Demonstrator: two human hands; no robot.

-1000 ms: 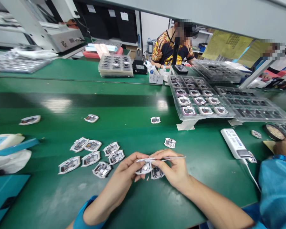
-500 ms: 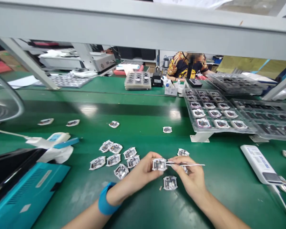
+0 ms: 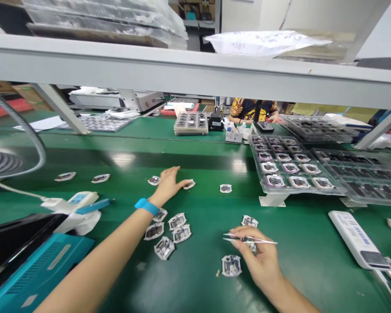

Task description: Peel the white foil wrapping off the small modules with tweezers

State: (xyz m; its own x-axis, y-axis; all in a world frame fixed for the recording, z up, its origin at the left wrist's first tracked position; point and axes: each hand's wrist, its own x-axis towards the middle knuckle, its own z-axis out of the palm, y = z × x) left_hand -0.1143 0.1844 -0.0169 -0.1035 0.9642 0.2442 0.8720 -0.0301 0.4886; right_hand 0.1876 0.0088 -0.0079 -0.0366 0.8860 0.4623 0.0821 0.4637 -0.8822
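Note:
My left hand (image 3: 167, 184), with a blue band on its wrist, is stretched over the far part of the green table. Its fingers are spread, and the thumb tip is at a small white-framed electronic module (image 3: 189, 184) lying on the table. Another module (image 3: 154, 180) lies just left of the fingers. Closer to me, my right hand (image 3: 259, 252) is closed around white-tipped tweezers (image 3: 263, 241) that point left, their tips apart with nothing between them. Partly behind that hand is a module (image 3: 249, 221), and one more module (image 3: 231, 265) lies to its left.
Several modules (image 3: 164, 248) lie grouped beneath my left forearm. A clear tray of modules (image 3: 299, 181) stands raised at the right, above a white power strip (image 3: 358, 239). A teal case (image 3: 42, 269) is at the left. Across the bench, a person (image 3: 252, 109) sits behind a shelf beam (image 3: 195, 67).
My left hand has moved forward and left, away from the tweezers, and the module it held now lies on the table at its thumb. The view has tilted up slightly.

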